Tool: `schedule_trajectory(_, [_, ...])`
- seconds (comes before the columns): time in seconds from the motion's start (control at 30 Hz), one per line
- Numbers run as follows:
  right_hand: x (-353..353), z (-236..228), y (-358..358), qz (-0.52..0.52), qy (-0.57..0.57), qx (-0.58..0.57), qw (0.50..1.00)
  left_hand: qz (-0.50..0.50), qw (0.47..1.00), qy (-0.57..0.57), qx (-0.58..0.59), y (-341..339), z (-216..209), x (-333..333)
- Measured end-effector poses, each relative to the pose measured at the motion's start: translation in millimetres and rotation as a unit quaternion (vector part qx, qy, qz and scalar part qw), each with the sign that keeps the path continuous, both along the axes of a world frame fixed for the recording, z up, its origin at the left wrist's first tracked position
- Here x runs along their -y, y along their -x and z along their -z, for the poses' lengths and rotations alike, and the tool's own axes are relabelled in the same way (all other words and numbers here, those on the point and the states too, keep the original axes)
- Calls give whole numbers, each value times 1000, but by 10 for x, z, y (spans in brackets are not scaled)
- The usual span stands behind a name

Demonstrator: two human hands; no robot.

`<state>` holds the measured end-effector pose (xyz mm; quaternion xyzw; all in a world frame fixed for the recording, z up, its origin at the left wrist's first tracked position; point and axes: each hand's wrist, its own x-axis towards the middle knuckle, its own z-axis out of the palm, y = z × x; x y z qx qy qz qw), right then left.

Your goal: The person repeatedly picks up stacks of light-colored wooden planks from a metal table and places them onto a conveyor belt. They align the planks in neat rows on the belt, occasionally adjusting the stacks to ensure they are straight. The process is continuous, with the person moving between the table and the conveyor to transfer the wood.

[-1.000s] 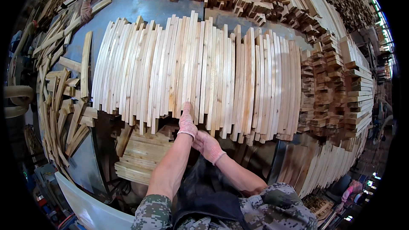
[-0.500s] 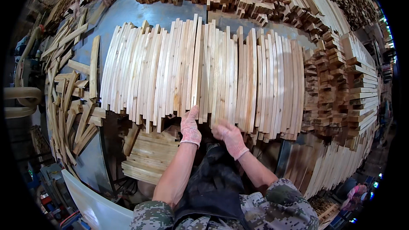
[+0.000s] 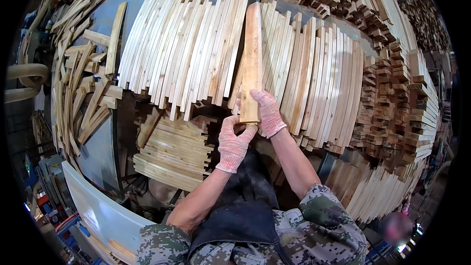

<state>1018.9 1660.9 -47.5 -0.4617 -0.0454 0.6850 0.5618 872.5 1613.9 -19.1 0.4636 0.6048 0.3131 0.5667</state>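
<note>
Both hands wear pale pink knit gloves and grip one wooden strip (image 3: 252,54), raised with its broad yellowish face showing. My left hand (image 3: 234,142) is closed at the strip's near end, thumb and fingers around it. On the strip's right side, close to that same end, my right hand (image 3: 266,110) is closed too. Beneath and around it lies a wide row of pale wooden strips (image 3: 181,49), side by side and pointing away from me. A dark gap runs through the row just left of the held strip.
Loose offcuts (image 3: 81,103) are heaped along the left on a blue-grey metal table (image 3: 100,159). Below the row's near edge sits a stack of strips (image 3: 171,154). More stacked wood (image 3: 392,98) stands at the right and far side. A pale curved panel (image 3: 98,211) is at lower left.
One strip has been lifted and turned broad face up, now in both hands. My right hand has come up to it. The view has shifted, and the co-worker at far left is out of sight.
</note>
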Motion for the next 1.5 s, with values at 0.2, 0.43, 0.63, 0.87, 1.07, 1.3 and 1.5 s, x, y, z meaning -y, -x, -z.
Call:
schedule_trajectory(0.2, [421,-361,-9,-18,-87,-154,984,40,987,63,144,282,-266,87])
schedule_trajectory(0.43, [854,-151,194,73,-99,-344,931,-20,981,71,180,469,-269,146])
schedule_trajectory(0.63, [1081,-145,272,78,-56,-333,938,-5,981,65,184,412,-361,103])
schedule_trajectory(0.87, [1481,-163,330,22,8,-248,969,97,986,76,112,387,-158,156])
schedule_trajectory(1.07, [1493,-96,362,23,-14,-252,967,184,983,-3,12,410,-293,130])
schedule_trajectory(1.3, [1544,34,341,24,-28,-324,945,186,982,30,32,408,-367,71])
schedule_trajectory(1.5, [1630,166,313,48,-35,-366,929,172,983,50,43,329,-290,96])
